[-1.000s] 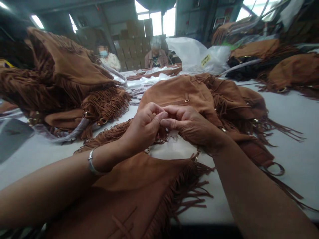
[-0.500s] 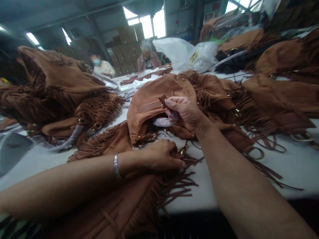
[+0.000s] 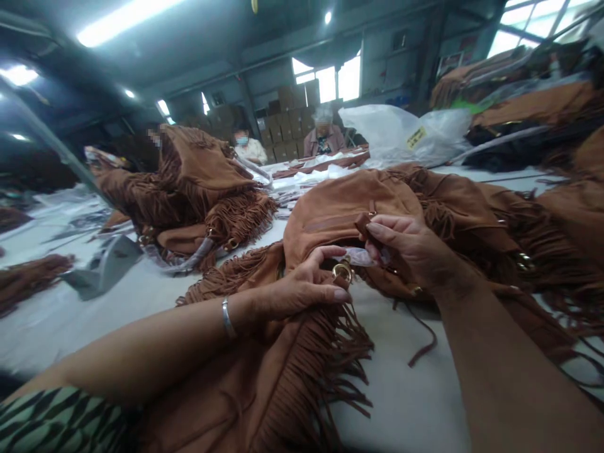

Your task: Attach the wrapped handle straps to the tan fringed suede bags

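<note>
At the left edge a brown bundle [image 3: 28,277] is cut off by the frame, and what it is cannot be made out; a grey holder [image 3: 106,267] stands right of it on the desk [image 3: 401,390]. In the lower left corner a patterned sleeve [image 3: 61,418] is only partly in view. A pile of fringed bags [image 3: 198,163] rises in the upper left, hiding part of the room behind. The left forearm, with a bracelet [image 3: 228,318] at the wrist, crosses the front bag [image 3: 226,390], which lies at lower centre and runs out of the bottom edge. The left hand [image 3: 306,286], mid-frame, is partly curled, forefinger stretched out and thumb below, holding a gold ring [image 3: 342,273] between them; its other fingers are hidden. Above, a second bag [image 3: 325,207] lies just behind both hands, its lower edge partly covered; two co-workers [image 3: 325,139] sit far back, near cartons. The right hand [image 3: 406,248], right of centre, is closed in a pinch on a brown strap [image 3: 363,223], whose far end its fingers conceal. A plastic bag [image 3: 382,129] blocks the view at upper right, and more bags [image 3: 576,214] run off the right edge, their outlines merging.
</note>
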Demonstrator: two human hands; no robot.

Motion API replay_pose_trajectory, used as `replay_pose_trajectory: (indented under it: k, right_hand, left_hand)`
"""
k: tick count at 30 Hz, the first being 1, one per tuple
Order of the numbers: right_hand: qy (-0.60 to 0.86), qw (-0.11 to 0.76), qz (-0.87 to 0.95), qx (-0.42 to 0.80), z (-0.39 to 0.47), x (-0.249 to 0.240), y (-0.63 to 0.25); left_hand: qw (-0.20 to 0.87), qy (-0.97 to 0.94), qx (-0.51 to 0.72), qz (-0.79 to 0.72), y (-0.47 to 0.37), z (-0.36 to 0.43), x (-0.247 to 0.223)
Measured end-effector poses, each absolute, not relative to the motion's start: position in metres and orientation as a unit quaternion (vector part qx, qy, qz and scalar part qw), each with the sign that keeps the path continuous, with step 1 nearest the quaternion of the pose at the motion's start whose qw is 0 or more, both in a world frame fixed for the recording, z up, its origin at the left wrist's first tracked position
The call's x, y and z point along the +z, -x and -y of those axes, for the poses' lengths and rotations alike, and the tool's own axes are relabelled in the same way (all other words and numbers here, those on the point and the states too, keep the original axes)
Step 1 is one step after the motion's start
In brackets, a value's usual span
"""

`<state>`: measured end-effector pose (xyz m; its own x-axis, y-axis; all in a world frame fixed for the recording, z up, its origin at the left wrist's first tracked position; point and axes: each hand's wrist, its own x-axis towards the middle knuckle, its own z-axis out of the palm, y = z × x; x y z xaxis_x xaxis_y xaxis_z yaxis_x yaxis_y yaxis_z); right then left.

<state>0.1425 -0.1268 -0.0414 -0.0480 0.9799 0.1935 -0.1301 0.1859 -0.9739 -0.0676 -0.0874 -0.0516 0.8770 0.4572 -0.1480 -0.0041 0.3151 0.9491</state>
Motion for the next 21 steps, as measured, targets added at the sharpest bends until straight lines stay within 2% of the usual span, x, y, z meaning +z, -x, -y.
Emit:
replay_pose_trajectory:
  k: [5, 13, 21]
  right_hand:
    - [0.446, 0.548, 0.509, 0.492, 0.128, -0.041, -0.139]
    - [0.473, 0.473, 0.517, 0.534, 0.12, -0.047, -0.113]
    - [0.491, 0.504, 0.466, 0.536, 0.112, -0.05, -0.102]
  left_hand:
    - [0.809, -0.523, 0.202, -0.178, 0.087, 0.083, -0.062]
    - [0.83, -0.482, 0.204, -0.191, 0.105, 0.07, -0.071]
    - [0.838, -0.45, 0.209, -0.228, 0.097, 0.068, -0.074]
